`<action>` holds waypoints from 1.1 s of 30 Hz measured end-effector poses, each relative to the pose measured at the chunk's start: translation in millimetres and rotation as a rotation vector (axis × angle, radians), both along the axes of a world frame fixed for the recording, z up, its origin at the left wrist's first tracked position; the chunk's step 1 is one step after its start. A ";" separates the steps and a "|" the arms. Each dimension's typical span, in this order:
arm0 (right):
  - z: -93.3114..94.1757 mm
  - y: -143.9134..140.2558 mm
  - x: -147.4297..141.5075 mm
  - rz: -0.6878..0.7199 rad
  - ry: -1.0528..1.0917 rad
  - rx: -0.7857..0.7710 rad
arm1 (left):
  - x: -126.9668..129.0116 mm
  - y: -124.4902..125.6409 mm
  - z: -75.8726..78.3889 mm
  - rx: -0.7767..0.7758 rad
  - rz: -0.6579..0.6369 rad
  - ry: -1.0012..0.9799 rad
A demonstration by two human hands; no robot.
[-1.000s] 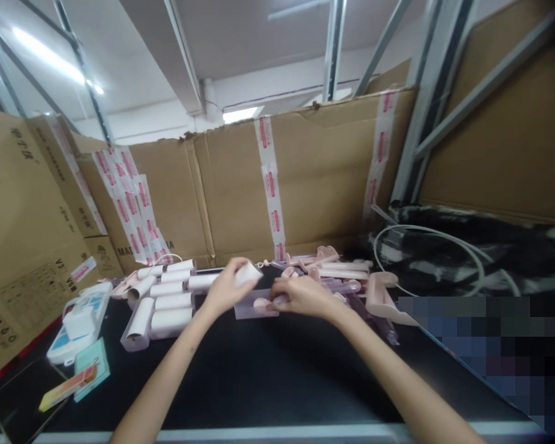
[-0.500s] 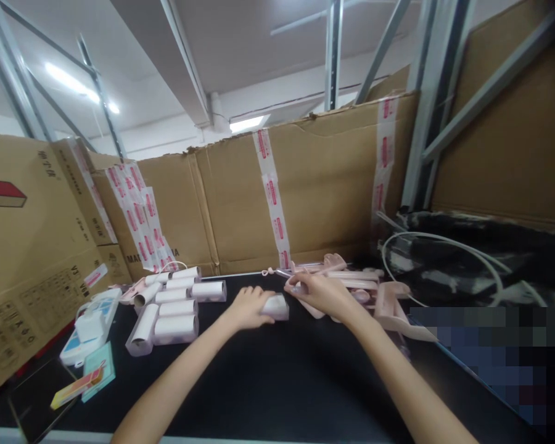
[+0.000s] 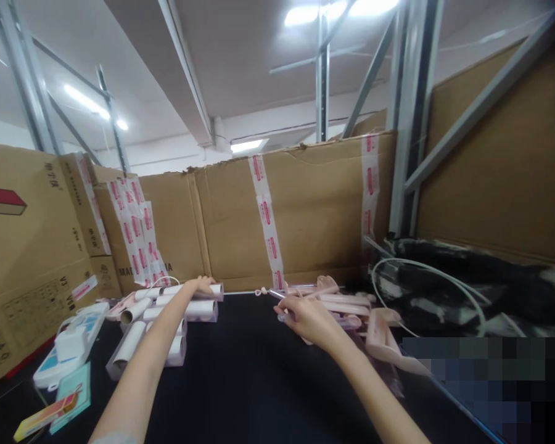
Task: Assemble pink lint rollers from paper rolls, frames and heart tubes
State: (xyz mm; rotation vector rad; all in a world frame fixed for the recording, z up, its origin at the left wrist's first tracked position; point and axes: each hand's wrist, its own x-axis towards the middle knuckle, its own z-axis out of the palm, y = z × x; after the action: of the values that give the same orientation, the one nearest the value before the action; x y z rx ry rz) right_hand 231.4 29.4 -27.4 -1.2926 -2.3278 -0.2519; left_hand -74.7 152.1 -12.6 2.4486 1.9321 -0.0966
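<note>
Forearms are reaching out from the bottom edge over the black table (image 3: 259,394). At the near left corner, a teal card (image 3: 71,398) with a yellow and pink strip on it is lying flat, and just behind it a white and blue pack (image 3: 69,351) is resting with a white block on top.

Further in, the right hand (image 3: 308,320) is hovering at the near edge of the pile of pink handles (image 3: 351,305). Its fingers are curling around a thin pink and clear piece (image 3: 277,296), which is sticking out to the left of the hand; how firmly it is grasping the piece, I cannot tell. To the right of the pile, one bigger pink handle (image 3: 388,339) is lying tilted toward the table edge.

On the left side, the white rolls (image 3: 176,327) in clear sleeves are lying together in rows. The left hand (image 3: 202,285) is resting on the far roll (image 3: 213,290) at the back of this group, palm down, fingers laid over it and touching it; whether it is gripping or only pressing is not clear.

Behind everything, a cardboard wall (image 3: 314,209) with red and white tape strips is standing along the far edge. At the far right, a white cable (image 3: 425,271) is looping over dark material (image 3: 490,290).
</note>
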 end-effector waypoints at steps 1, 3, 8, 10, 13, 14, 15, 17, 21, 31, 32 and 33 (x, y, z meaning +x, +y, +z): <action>-1.5 0.0 -1.6 0.002 0.014 -0.008 | -0.5 0.9 -4.5 -0.008 0.016 0.001; -5.2 -1.9 -6.6 0.010 0.039 -0.023 | 2.7 3.1 -11.8 0.001 0.041 0.002; -19.1 -17.1 -32.7 0.228 -0.028 -0.070 | 21.2 5.6 -27.4 0.063 0.030 0.020; -28.2 -21.5 -46.0 0.382 -0.062 -0.094 | 24.2 3.1 -33.6 0.082 0.014 0.025; -43.8 -20.0 -59.8 0.508 -0.072 -0.136 | 21.5 -3.5 -40.3 0.122 0.012 0.010; -48.0 -17.6 -61.2 0.507 -0.067 -0.146 | 20.1 -5.9 -41.3 0.140 0.012 -0.003; -50.8 -14.7 -60.8 0.495 -0.060 -0.152 | 19.2 -8.3 -41.4 0.162 0.010 -0.018; -51.6 -8.7 -55.1 0.454 -0.040 -0.151 | 20.8 -13.1 -38.3 0.215 -0.005 -0.058; -40.3 -3.6 -39.9 0.382 0.028 -0.088 | 40.9 -28.5 -22.9 0.357 -0.077 -0.139; -59.0 -18.4 -72.1 0.521 0.019 0.020 | 63.3 -177.9 -46.9 0.508 -0.225 -0.453; -57.4 -23.1 -76.3 0.554 0.015 0.049 | 59.4 -195.9 -50.1 0.492 -0.192 -0.586; -55.1 -28.7 -80.6 0.595 0.022 0.084 | 55.5 -212.0 -53.2 0.449 -0.151 -0.732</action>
State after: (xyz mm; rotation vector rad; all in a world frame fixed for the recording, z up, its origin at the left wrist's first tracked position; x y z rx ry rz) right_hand 150.9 0.7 -82.5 -0.5162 -2.5256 -0.1333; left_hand -19.2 -59.9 -65.7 2.3358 1.5374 1.1643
